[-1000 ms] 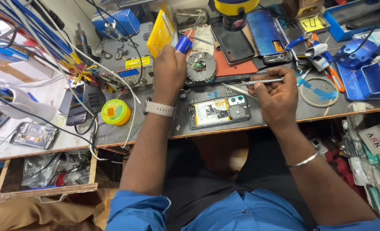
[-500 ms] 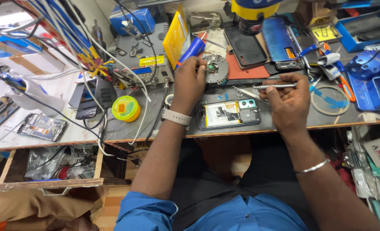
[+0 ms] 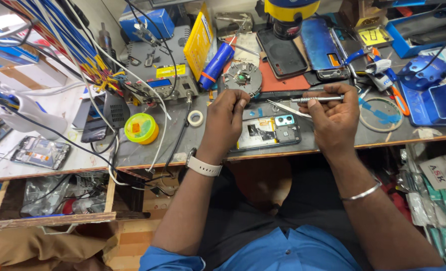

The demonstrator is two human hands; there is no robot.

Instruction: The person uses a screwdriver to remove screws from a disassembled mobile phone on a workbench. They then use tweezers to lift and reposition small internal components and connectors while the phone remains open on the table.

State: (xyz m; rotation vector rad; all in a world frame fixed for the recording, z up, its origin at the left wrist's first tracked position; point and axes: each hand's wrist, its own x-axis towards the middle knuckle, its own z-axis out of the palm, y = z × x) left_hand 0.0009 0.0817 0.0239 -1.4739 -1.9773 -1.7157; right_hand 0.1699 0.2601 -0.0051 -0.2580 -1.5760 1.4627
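An opened phone (image 3: 268, 131) with its back removed lies flat at the desk's front edge, between my hands. My left hand (image 3: 225, 120) rests just left of it, fingers curled shut near a round metal disc-shaped part (image 3: 241, 78); nothing shows in them. A blue cylindrical tool (image 3: 216, 65) lies tilted beyond that hand, against a yellow card (image 3: 198, 45). My right hand (image 3: 333, 118) is above the phone's right end and grips a slim silver screwdriver (image 3: 316, 99) held level, tip pointing left. Thin metal tweezers (image 3: 287, 108) stick out to the left below it.
A grey soldering station (image 3: 158, 75) with hanging cables stands at the back left, and a yellow-green round tin (image 3: 141, 128) and a tape roll (image 3: 196, 118) lie near it. Two phone shells (image 3: 303, 50) lie at the back, a blue tray (image 3: 433, 95) at the right, another stripped phone (image 3: 40, 152) at the far left.
My left hand has let go of the blue cylindrical tool, which now lies at the back, and has drawn back toward the opened phone. My right hand keeps the screwdriver.
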